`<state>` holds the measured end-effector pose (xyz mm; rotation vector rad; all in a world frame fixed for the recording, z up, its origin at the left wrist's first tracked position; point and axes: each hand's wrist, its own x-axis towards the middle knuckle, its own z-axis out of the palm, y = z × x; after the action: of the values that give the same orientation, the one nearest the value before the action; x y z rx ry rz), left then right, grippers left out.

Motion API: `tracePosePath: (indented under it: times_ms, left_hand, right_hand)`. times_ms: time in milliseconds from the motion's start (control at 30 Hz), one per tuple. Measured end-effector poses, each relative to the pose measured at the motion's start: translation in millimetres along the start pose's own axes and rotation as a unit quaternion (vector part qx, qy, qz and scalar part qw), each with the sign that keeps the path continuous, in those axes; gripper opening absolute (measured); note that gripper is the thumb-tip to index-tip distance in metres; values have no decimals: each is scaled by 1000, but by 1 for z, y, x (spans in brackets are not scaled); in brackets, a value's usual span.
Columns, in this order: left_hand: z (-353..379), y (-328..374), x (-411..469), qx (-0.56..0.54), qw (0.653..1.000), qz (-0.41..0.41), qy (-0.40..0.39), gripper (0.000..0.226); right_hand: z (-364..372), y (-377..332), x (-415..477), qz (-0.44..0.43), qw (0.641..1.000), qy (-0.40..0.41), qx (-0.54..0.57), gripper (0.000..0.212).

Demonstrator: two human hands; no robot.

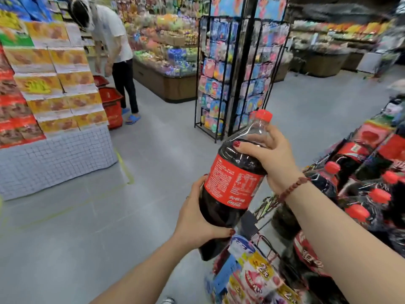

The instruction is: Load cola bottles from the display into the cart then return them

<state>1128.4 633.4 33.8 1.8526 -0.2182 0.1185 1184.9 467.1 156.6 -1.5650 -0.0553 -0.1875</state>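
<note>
A large cola bottle (232,185) with a red label and red cap is held in the air in front of me, tilted with its cap up and to the right. My left hand (197,220) grips its lower body from the left. My right hand (267,154) grips its shoulder just under the neck. To the right stands the display of cola bottles (361,194), several with red caps, some in wrapped packs. The cart is not clearly visible.
A black wire rack (236,84) of colourful packets stands ahead. A stacked snack display (50,88) on a grey base is at left. A person in a white shirt (111,36) bends over red baskets (110,104). Snack packets (252,275) hang below the bottle.
</note>
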Motion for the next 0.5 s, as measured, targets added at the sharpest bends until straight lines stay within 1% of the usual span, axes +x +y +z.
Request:
tracePosePath:
  times_ms: [67,167,300,400,500]
  left_hand:
    - [5,-2,34,-17,999,18,-30,109]
    - [13,-4,88,-40,995,49,-80,109]
    - [30,-4,149,-58,982,86,-159,112]
    - [48,-4,181,-75,968,105,-215,117]
    - [70,1,200,-100,948,131,-272,116]
  right_hand:
    - [-7,-3,21,-11,999,31,-4,64]
    - [-21,-9,49,-36,995,92,1,60]
    - [-34,-16,78,-52,983,174,-24,76]
    - [-48,-23,87,-62,965,248,-49,68]
    - [-58,-31,83,-66,941,316,-99,63]
